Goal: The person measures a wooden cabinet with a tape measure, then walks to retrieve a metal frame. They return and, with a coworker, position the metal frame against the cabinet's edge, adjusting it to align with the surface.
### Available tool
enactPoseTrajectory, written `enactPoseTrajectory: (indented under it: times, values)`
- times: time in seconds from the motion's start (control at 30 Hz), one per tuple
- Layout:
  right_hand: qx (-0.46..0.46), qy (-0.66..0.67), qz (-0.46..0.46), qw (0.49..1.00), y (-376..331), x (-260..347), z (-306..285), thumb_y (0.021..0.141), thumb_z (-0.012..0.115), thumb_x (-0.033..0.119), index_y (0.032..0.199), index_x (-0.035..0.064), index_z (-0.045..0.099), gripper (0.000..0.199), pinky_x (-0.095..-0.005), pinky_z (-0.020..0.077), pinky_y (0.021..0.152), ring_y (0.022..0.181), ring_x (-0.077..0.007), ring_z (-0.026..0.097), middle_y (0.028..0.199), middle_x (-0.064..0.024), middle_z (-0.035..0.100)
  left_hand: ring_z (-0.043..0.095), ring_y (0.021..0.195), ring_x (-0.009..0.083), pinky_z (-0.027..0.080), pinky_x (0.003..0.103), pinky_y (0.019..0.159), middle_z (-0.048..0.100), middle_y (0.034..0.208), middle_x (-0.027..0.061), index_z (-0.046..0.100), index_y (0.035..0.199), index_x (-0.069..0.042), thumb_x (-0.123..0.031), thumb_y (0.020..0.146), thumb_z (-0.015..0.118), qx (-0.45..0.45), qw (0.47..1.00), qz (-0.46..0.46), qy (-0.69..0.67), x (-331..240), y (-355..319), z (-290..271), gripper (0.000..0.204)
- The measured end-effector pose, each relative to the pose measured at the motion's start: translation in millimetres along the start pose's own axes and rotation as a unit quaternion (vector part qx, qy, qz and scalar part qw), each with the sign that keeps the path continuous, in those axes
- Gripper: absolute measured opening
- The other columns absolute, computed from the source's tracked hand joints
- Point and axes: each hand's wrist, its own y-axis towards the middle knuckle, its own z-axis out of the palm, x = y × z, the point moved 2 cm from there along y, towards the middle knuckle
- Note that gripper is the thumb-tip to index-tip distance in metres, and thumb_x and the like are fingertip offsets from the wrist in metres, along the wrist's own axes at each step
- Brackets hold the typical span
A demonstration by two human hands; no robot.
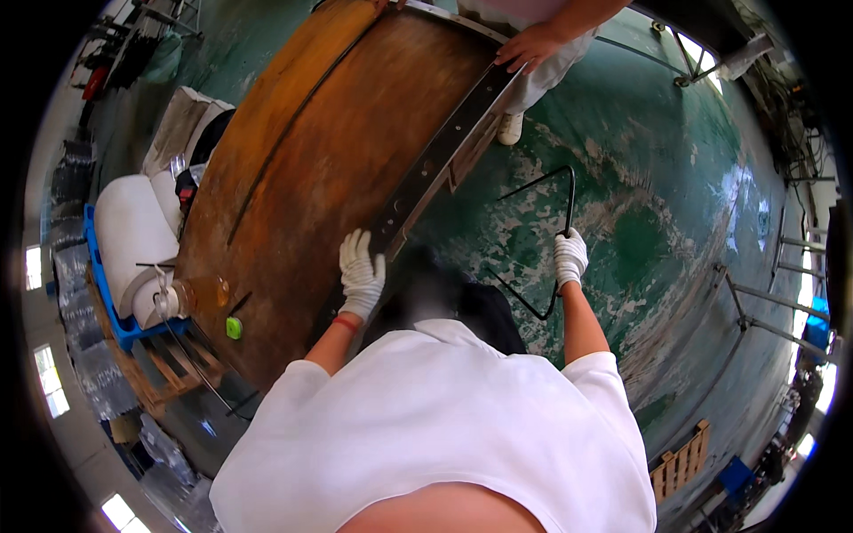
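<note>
My right hand (570, 258), in a white knit glove, is closed around a black bent rod (569, 202) shaped like an open-sided frame, held off the table's right side above the floor. My left hand (360, 275), gloved too, lies with its fingers stretched out at the near end of a dark metal strip with holes (429, 167). That strip runs along the right edge of a worn brown tabletop (346, 133). Across the tabletop lies a thin black rod (293, 133). A small bright green object (234, 328) sits near the table's close left corner.
Across the table, another person's hand (531, 46) rests on the strip's far end. To the left, a white roll (133, 222) lies by a blue pallet (99, 266), beside an amber bottle (204, 295). Metal frames (764, 298) and a wooden pallet (682, 462) stand at right.
</note>
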Motion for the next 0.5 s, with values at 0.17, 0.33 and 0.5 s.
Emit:
enactPoseTrajectory:
  times: [0.17, 0.33, 0.5]
  values:
    - [0.013, 0.077, -0.012, 0.997, 8.9, -5.0, -1.2, 0.075, 0.051, 0.017, 0.084, 0.0083, 0.063, 0.018, -0.0338, 0.0431, 0.058, 0.059, -0.0231, 0.056, 0.068, -0.0106, 0.061, 0.032, 0.124, 0.0334, 0.022, 0.045, 0.105, 0.037, 0.132, 0.0154, 0.039, 0.126, -0.005, -0.014, 0.074, 0.057, -0.025, 0.987, -0.14, 0.068, 23.5, -87.9, -17.3, 0.056]
    - [0.065, 0.217, -0.036, 0.973, 25.6, -20.3, 28.3, 0.075, 0.053, 0.012, 0.081, 0.0058, 0.062, 0.012, -0.0287, 0.0389, 0.049, 0.049, -0.0135, 0.049, 0.058, -0.0038, 0.055, 0.03, 0.125, 0.0324, 0.021, 0.044, 0.106, 0.035, 0.134, 0.0147, 0.037, 0.128, -0.006, -0.016, 0.074, 0.058, -0.038, 0.971, -0.223, 0.078, 17.3, -124.5, -11.5, 0.058]
    - [0.092, 0.254, -0.067, 0.96, 41.0, -30.0, 48.1, 0.076, 0.052, 0.009, 0.079, 0.0042, 0.06, 0.01, -0.0273, 0.0382, 0.044, 0.044, -0.0131, 0.048, 0.055, -0.0031, 0.053, 0.029, 0.126, 0.033, 0.021, 0.044, 0.106, 0.032, 0.136, 0.0149, 0.033, 0.131, -0.008, -0.017, 0.074, 0.059, -0.026, 0.958, -0.265, 0.109, 20.8, -164.3, -13.1, 0.063]
